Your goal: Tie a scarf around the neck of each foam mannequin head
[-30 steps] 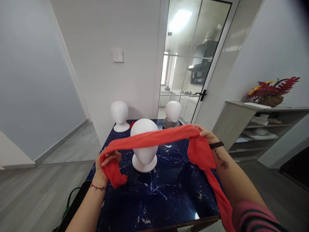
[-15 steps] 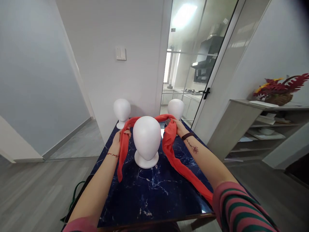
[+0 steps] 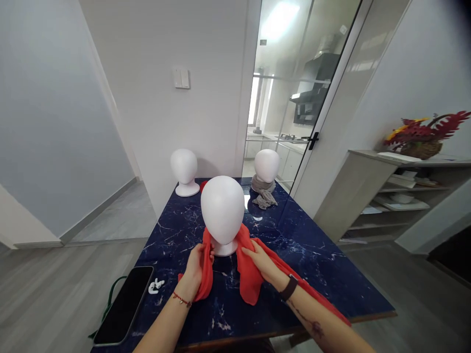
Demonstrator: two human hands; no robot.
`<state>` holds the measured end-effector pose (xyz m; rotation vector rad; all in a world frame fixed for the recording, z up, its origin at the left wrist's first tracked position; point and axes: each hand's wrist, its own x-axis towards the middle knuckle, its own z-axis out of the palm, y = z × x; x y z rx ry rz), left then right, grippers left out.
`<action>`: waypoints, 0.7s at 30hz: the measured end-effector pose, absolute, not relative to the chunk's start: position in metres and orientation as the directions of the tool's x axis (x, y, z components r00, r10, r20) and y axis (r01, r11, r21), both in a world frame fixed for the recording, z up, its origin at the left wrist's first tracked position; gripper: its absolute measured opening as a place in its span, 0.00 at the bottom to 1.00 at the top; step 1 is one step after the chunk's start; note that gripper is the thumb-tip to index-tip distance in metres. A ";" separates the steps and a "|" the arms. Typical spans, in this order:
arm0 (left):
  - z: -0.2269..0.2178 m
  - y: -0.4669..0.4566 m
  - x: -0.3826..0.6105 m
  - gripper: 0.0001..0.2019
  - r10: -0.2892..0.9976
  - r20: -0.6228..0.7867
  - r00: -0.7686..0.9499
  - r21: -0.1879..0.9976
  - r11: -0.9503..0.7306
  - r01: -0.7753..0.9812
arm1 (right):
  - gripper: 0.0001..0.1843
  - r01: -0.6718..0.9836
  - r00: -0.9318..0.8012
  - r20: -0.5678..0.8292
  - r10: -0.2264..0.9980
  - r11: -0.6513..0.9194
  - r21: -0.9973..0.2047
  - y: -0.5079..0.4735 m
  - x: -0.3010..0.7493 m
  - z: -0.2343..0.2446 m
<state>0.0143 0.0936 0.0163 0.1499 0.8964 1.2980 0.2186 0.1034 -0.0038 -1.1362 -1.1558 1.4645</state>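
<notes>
A white foam mannequin head (image 3: 222, 208) stands upright near the middle of the table. A long red scarf (image 3: 250, 279) passes behind its neck, with both ends brought forward on either side. My left hand (image 3: 196, 264) is closed on the scarf at the left of the neck, and a short end hangs below it. On the right of the neck, my right hand (image 3: 259, 258) grips the other side. From there a longer length trails across the table to the lower right. The scarf behind the neck is hidden by the head.
The dark blue marbled table (image 3: 309, 274) also holds a second white mannequin head (image 3: 184, 169) and a third mannequin head (image 3: 267, 165) wearing a grey scarf (image 3: 265, 192). A phone (image 3: 123, 306) and white earbuds (image 3: 156, 285) lie at the left edge. Shelves (image 3: 393, 191) stand right.
Both hands have come down and toward me, drawing the red scarf from behind the head in against its neck. The grey scarf, phone and earbuds are now uncovered.
</notes>
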 end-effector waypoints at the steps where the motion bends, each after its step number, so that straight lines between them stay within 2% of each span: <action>1: 0.013 0.093 0.020 0.07 0.867 -0.499 0.004 0.569 0.332 -0.752 | 0.18 -0.022 -0.128 -0.056 0.990 -0.059 -0.998 0.100 0.212 -0.009; 4: 0.008 0.095 0.031 0.08 0.856 -0.515 0.056 0.563 0.386 -0.731 | 0.16 0.215 -0.133 0.126 0.983 0.152 -0.965 0.096 0.196 -0.017; 8: 0.006 0.103 0.032 0.09 0.844 -0.519 0.133 0.554 0.451 -0.700 | 0.15 0.401 -0.197 0.232 0.952 0.295 -0.867 0.092 0.182 -0.019; 11: -0.001 0.105 0.033 0.08 0.844 -0.517 0.139 0.563 0.458 -0.689 | 0.19 0.555 -0.198 0.221 0.955 0.295 -0.778 0.090 0.173 -0.021; 13: -0.009 0.104 0.036 0.07 0.851 -0.512 0.115 0.577 0.439 -0.689 | 0.18 0.657 -0.183 0.170 0.968 0.249 -0.711 0.087 0.168 -0.022; 16: -0.021 0.099 0.042 0.06 0.875 -0.483 0.031 0.620 0.367 -0.693 | 0.17 0.730 -0.188 0.107 0.976 0.212 -0.650 0.079 0.162 -0.020; 21: -0.029 0.091 0.048 0.02 0.916 -0.390 -0.092 0.689 0.225 -0.689 | 0.33 0.727 -0.230 0.104 0.968 0.242 -0.643 0.053 0.161 -0.003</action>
